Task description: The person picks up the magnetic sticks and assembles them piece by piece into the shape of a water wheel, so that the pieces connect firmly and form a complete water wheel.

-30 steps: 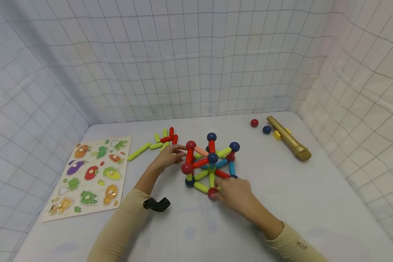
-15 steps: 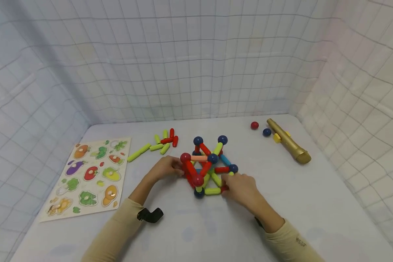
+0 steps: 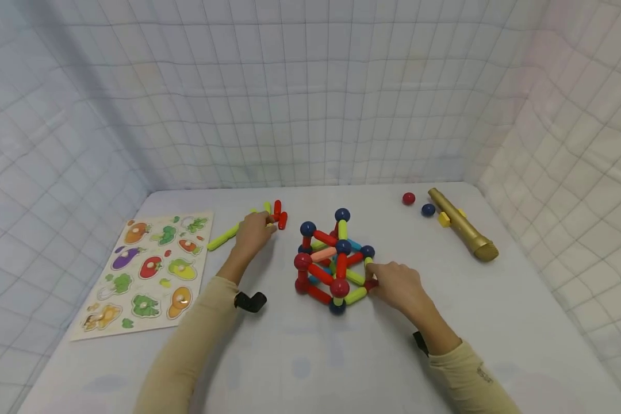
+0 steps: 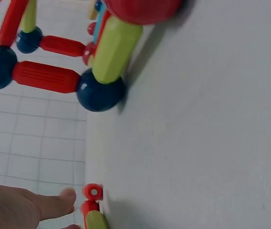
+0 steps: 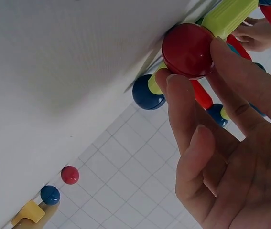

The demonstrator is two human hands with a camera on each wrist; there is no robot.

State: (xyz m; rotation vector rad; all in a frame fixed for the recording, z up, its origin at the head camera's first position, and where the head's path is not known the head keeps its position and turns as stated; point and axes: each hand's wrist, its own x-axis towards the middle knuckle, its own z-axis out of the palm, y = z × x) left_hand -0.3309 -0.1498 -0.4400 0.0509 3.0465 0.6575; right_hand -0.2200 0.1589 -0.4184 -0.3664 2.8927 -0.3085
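A magnetic rod-and-ball structure (image 3: 343,247) stands in the middle of the table, built of red, yellow-green, blue and pink rods with red and dark blue balls. My right hand (image 3: 397,289) pinches a red ball (image 5: 188,50) at its lower right corner between thumb and fingers. My left hand (image 3: 255,233) is apart from the structure, over the pile of loose rods behind it on the left. Its thumb and a fingertip show close to red rods (image 4: 93,192) in the left wrist view. Some rods are hidden beneath this hand.
A vegetable puzzle board (image 3: 152,273) lies on the left. At the back right are a loose red ball (image 3: 408,198), a dark blue ball (image 3: 428,210) and a gold toy microphone (image 3: 463,224) with yellow blocks. Grid-patterned cloth walls (image 3: 310,103) enclose the table.
The structure has been turned on the table, and its right corner has swung round with my right hand. My left hand has left the structure and reached up-left to the loose rods.
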